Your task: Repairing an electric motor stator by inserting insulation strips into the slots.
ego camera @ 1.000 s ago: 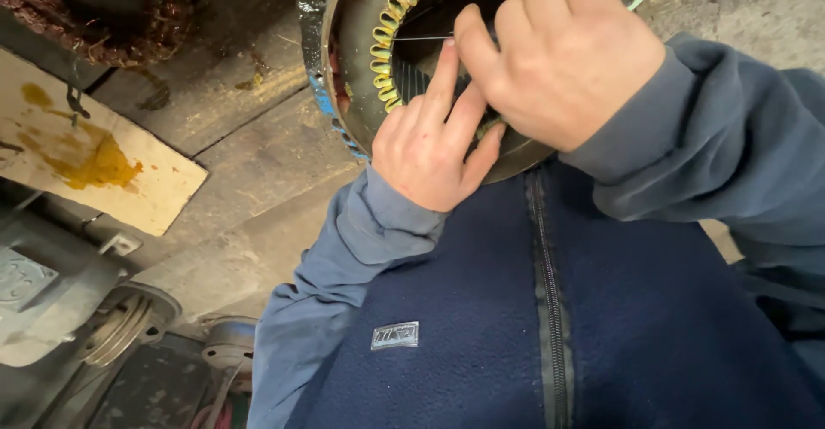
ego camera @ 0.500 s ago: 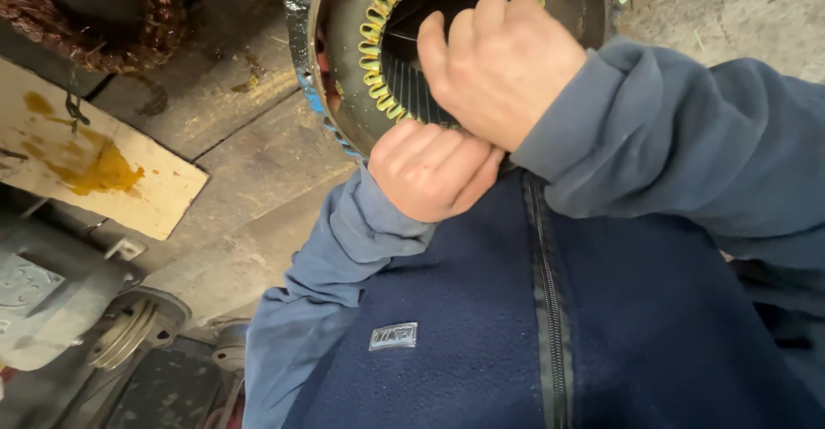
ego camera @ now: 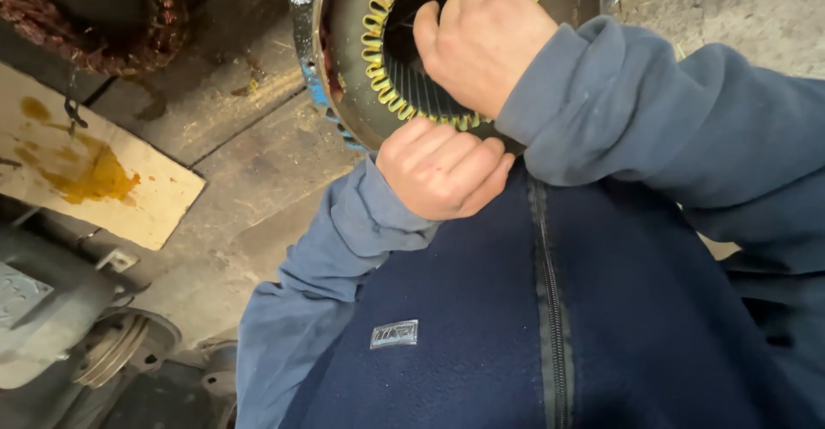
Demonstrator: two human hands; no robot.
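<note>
- Our left hand (ego camera: 443, 170) is curled into a loose fist, knuckles up, its blue sleeve bent at the elbow.
- Our right hand (ego camera: 483, 38) sits just above it, fingers curled, forearm crossing from the right.

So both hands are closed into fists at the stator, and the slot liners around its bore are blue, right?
Not quite. The head view shows the slot liners are yellow, not blue. The rest holds: the left hand and right hand are both fists at the stator.
</note>
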